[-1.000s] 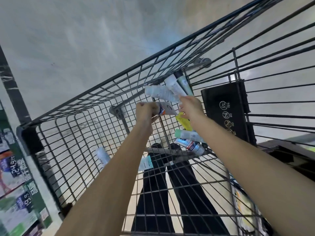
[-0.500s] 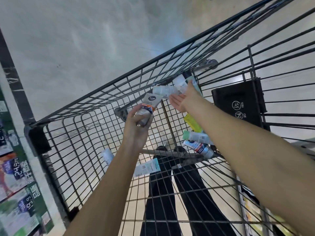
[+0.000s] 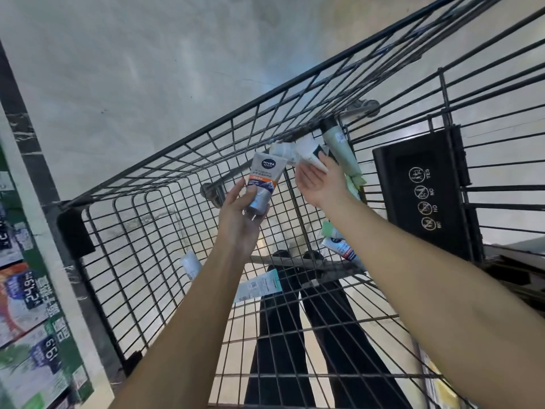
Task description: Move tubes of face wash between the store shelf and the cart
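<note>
— Left hand?
— Wrapped round a grey Nivea Men tube with an orange band, thumb on the left side, fingers curled behind the lower end. Held tilted, crimped end up, above the wire floor of the shopping cart.

— Right hand?
— Palm turned up and toward the left, fingers reaching onto a white tube at the far end of the cart. Touching it for sure; closed round it or not, cannot tell, fingertips hidden behind the tube.

— Anything else up there?
— A pale green tube with a dark cap, lying just to the right of the white one, against the cart's corner. Another whitish tube just left of it, partly behind the Nivea one.

— Lower down?
— A blue, white and red tube and a mint-green one by the right forearm, a white tube left of the left forearm, a teal-edged tube between the forearms. All on the cart floor.

— Surroundings?
— Black child-seat flap with warning icons on the right. Price posters along the left edge. Dark trousers visible through the wire.
</note>
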